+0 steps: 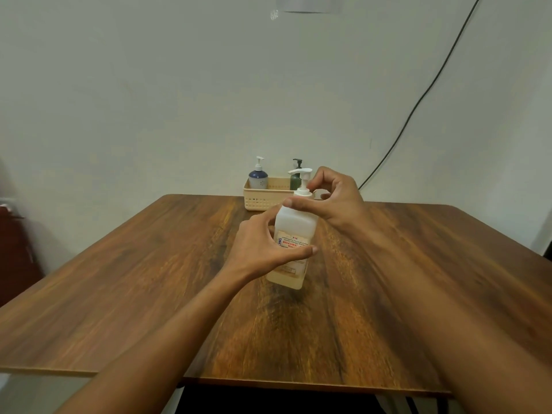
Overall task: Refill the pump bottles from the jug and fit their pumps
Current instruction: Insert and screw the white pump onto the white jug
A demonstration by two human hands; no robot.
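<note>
Standing near the middle of the brown wood-grain table (149,264), tipped slightly to one side, is the translucent white square-shouldered plastic bottle with a red-lettered label (294,231). Its white pump head (302,174) sits at the neck, and the nozzle points left. The left hand (263,249) wraps the bottle's body at label height, thumb across the front and fingers behind, closed firmly on it. The right hand (334,195) is pinched around the pump collar, fingertips curled at the neck, thumb laid on the shoulder.

Judging by its thin walls, the bottle would flex under a hard squeeze and feel light when empty; how full it is cannot be told. The flat sides give a steady hold, so the body is the place to brace while the ribbed collar takes the twist. The tall pump stem looks like the weak part and is best left alone.

Further back, at the table's far edge, a cream slotted plastic basket (257,201) holds a blue-and-white pump bottle (258,176) and a dark green pump bottle (295,179). No jug is in view.
</note>
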